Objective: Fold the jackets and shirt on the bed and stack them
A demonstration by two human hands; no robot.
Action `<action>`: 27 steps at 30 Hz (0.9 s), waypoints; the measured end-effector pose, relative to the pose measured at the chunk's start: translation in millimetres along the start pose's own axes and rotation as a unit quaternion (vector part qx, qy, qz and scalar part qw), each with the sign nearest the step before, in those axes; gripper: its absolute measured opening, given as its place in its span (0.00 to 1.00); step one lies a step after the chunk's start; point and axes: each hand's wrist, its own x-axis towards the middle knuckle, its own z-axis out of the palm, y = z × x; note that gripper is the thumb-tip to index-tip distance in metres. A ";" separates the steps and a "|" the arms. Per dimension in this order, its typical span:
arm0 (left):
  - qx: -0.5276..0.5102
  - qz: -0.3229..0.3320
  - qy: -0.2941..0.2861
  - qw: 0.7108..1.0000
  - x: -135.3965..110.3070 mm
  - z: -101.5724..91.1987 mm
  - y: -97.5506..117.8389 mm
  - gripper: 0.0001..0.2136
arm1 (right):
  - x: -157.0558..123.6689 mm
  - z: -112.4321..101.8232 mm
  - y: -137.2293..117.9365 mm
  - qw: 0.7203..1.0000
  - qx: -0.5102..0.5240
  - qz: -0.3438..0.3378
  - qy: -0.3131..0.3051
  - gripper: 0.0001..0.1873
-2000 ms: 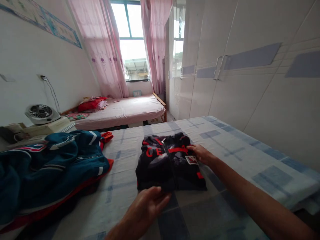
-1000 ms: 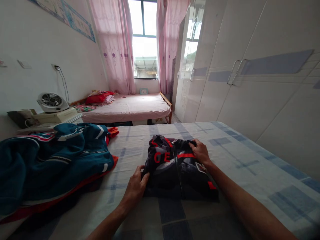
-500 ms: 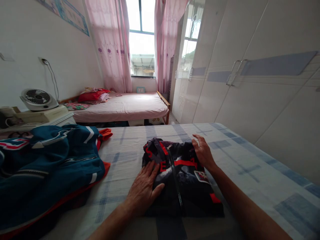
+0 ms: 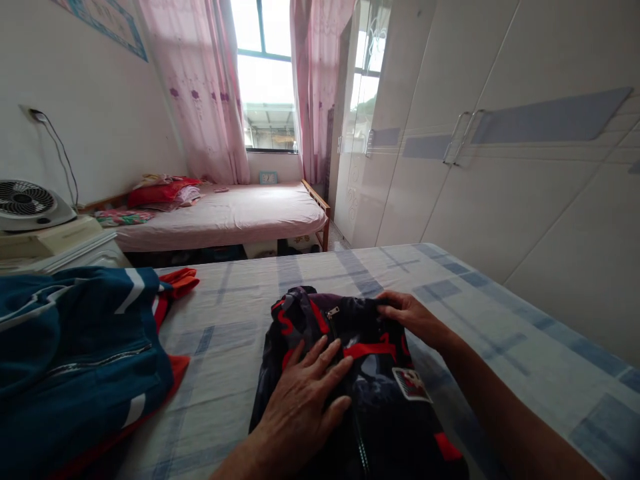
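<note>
A black zip-up jacket (image 4: pixel 380 427) with red letters, grey patches and a white-edged badge lies folded on the checked bed sheet (image 4: pixel 225 373). Across its front, beside the zipper, my left hand (image 4: pixel 305 393) rests flat with fingers spread. My right hand (image 4: pixel 410 317) is at the jacket's far right corner, its fingers and thumb closed on the edge of the cloth. Part of the jacket's near end runs out of view at the bottom.
A teal jacket (image 4: pixel 90 340) with orange lining lies on the left of the bed. Beyond it, a fan (image 4: pixel 30 203) stands on a cabinet (image 4: pixel 95 257). A second bed (image 4: pixel 240 210) is by the window, and a white wardrobe (image 4: pixel 460 207) lines the right side.
The view has turned slightly right. My left hand has slid across the jacket toward the zipper. My right hand's fingers, spread before, have closed on the far corner.
</note>
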 end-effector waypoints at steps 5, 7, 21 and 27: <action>0.000 -0.002 -0.021 1.000 -3.2 3.4 -5.3 0.25 | -8.1 -2.8 3.0 0.997 0.027 -0.075 -0.002 0.02; 0.001 0.006 -0.026 1.000 -1.6 1.5 -6.1 0.25 | -9.4 -0.8 1.6 0.995 -0.021 -0.095 -0.011 0.03; -0.114 -0.027 0.022 0.993 -2.0 2.1 1.3 0.23 | 43.0 35.3 -43.7 0.947 -0.270 -0.141 0.104 0.13; -0.102 -0.191 0.267 0.939 9.8 -12.9 -37.2 0.16 | 111.1 89.9 -59.5 0.941 -0.318 -0.106 -0.046 0.22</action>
